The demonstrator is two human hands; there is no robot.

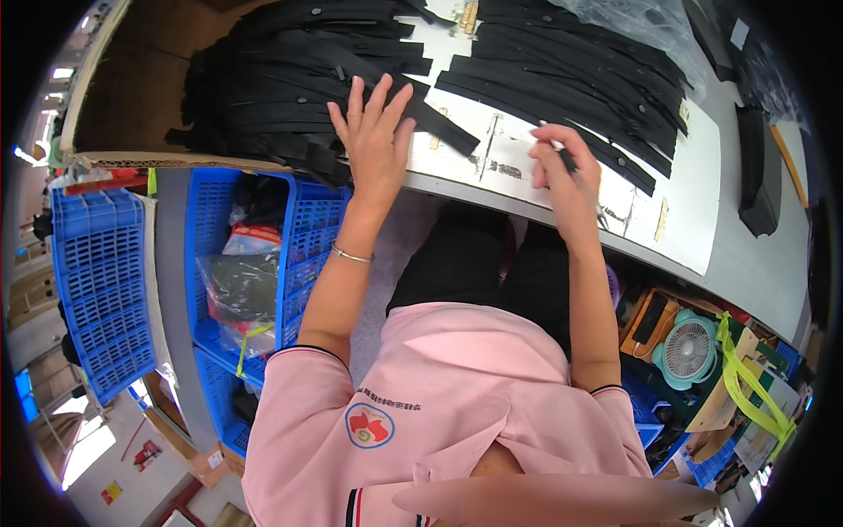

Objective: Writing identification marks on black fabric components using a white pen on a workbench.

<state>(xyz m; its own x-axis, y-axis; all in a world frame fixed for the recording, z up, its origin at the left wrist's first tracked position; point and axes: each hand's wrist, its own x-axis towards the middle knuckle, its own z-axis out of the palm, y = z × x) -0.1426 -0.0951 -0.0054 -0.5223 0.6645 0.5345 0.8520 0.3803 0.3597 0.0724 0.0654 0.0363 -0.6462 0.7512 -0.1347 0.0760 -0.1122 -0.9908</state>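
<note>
My left hand [373,132] lies with fingers spread on a heap of black fabric strips [272,83] at the left. One strip [450,127] from under that hand reaches right onto a white board [527,180] with dark marks and tan tape pieces. Over the board's near part, my right hand [569,171] is closed around a slim dark pen-like tool [567,159], mostly hidden by the fingers. Just beyond the right hand, a second group of black strips [571,75] lies side by side on the board, several with small grey dots.
A cardboard box [123,105] stands at the left end of the table. Blue plastic crates [285,255] sit below it. At the right are a black block-shaped piece [760,171] and clear plastic film [650,26]. A small teal fan [688,350] stands under the table's right side.
</note>
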